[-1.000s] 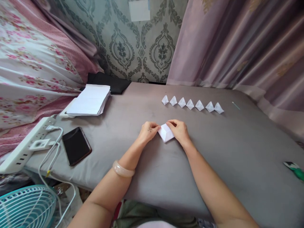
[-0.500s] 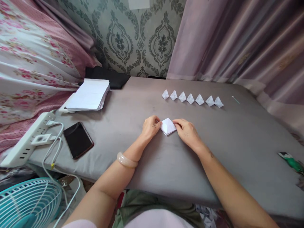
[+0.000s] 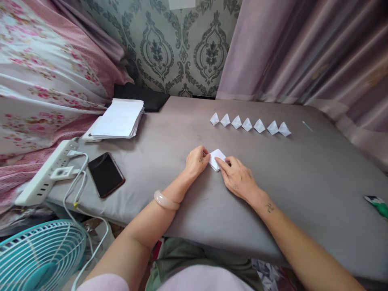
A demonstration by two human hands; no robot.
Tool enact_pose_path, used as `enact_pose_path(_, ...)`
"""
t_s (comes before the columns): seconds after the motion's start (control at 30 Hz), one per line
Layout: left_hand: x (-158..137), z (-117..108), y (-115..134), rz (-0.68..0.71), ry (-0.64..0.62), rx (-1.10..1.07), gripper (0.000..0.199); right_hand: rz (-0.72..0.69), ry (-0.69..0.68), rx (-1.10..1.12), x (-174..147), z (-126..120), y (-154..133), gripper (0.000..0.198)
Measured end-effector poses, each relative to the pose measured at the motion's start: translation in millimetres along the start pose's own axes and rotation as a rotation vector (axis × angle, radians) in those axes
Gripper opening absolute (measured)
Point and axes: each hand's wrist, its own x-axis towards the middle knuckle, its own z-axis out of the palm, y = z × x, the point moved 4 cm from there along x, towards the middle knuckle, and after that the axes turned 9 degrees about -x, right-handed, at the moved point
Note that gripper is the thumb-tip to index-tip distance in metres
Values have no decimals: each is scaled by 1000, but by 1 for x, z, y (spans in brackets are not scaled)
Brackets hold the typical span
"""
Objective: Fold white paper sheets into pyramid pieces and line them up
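Note:
A small white folded paper (image 3: 218,153), diamond-shaped and layered, lies on the grey cloth between my hands. My left hand (image 3: 196,161) pinches its left corner between thumb and fingers. Over its right side is my right hand (image 3: 238,176), with the index finger pressing across the front face and the other fingers curled at the right corner. Part of the paper is covered by these fingers. Beyond it stands a slanting row of several folded paper pieces (image 3: 236,122), white and pointed.
At the left are a stack of white paper (image 3: 118,119), a phone (image 3: 106,174) and a power strip (image 3: 45,178) with white cables. A turquoise fan (image 3: 45,258) stands below the table's front left edge. A thin stick (image 3: 307,126) and a green object (image 3: 378,207) lie at the right.
My right hand has moved from the paper's right corner onto its face, the index finger now lying across it. My left hand keeps its pinch. The whole view has shifted slightly.

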Motion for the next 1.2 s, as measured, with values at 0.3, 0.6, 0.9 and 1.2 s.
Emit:
enact_pose_path(0.3,4,-5,1,-62,-4,-40,10,-58,-45,-41,-3,0,-3,42)
enact_pose_path(0.6,18,-15,0,-131,-135,23,14,-92,-78,-46,-5,2,-3,46)
enact_pose_path(0.9,22,-30,-16,-206,-274,-108,19,-68,-75,3,-5,3,-1,45)
enact_pose_path(1.2,-14,-22,1,649,-255,174,34,-51,-64,11,-4,4,-2,44)
